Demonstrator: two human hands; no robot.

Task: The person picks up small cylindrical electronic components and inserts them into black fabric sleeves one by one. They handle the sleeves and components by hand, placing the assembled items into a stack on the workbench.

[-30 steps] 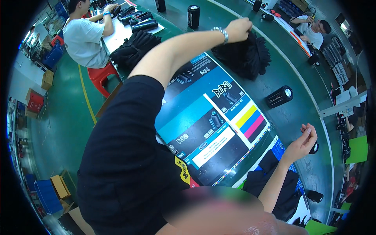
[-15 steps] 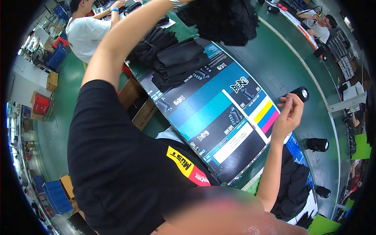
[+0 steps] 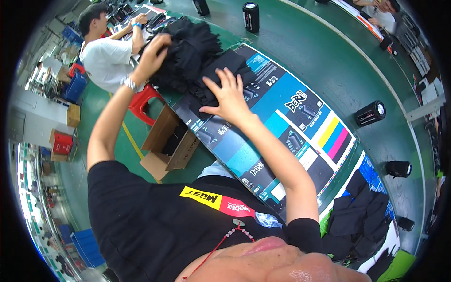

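A large heap of black fabric pieces (image 3: 190, 49) lies at the far left end of the printed sheet (image 3: 244, 145), its edges ruffled and layered. My left hand (image 3: 154, 57), with a silver watch at the wrist, rests against the heap's left side, thumb and fingers apart. Flatter black pieces (image 3: 230, 61) lie stacked at the heap's near right. Over their near edge my right hand (image 3: 230, 96) is spread wide, its palm down and fingertips touching the fabric. How far my left fingertips reach into the heap is hidden.
Black cylinders (image 3: 370, 113) stand along the green conveyor beyond the sheet. More black fabric (image 3: 359, 216) lies at the right. An open cardboard box (image 3: 171, 141) and a red stool (image 3: 145, 103) are left of the table. A co-worker in white (image 3: 108, 58) works at the far left.
The bundle of black fabric held up by my left arm has come down onto the heap at the left. My right hand has moved left from beside the conveyor onto the flatter pieces.
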